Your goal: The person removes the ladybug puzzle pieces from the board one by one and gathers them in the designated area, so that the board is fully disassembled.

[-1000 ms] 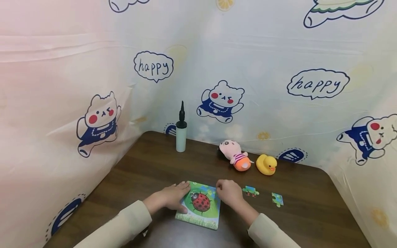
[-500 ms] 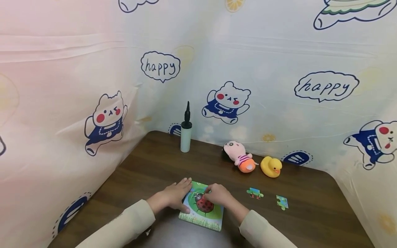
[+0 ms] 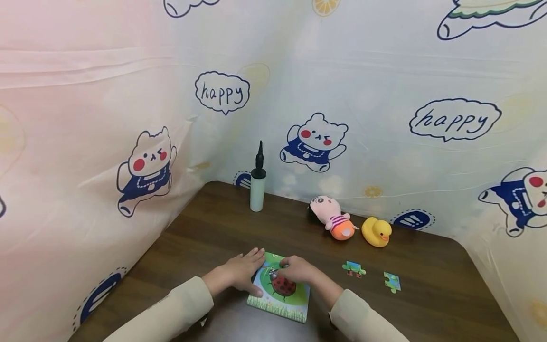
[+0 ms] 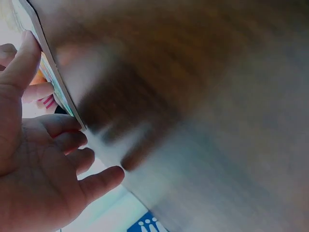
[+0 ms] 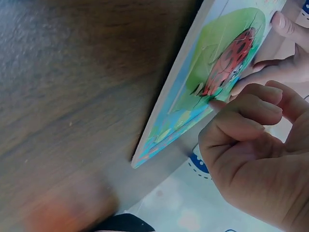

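A ladybug puzzle board (image 3: 284, 285) lies flat on the dark wooden table, green with a grassy front strip. Its left edge is under my left hand (image 3: 243, 270), whose spread fingers and thumb rest on the board. In the left wrist view, the left thumb (image 4: 28, 58) touches the board's rim. My right hand (image 3: 299, 270) is over the upper part of the board, by the ladybug's head. Several of its fingers (image 5: 256, 108) are curled, and one fingertip reaches the board. I see no piece in that hand; part of its grip is hidden.
Two loose puzzle pieces lie right of the board: one nearer (image 3: 354, 269), one farther (image 3: 391, 281). Behind them sit a plush toy (image 3: 333, 218) and a yellow rubber duck (image 3: 376, 232). A pale green hand pump (image 3: 258, 190) stands at the back. Printed cloth (image 3: 363, 71) encloses the table.
The right hand has moved left from the board's right edge onto its upper middle, then shifted slightly there. The left hand keeps its place on the board. The camera view has turned slightly.
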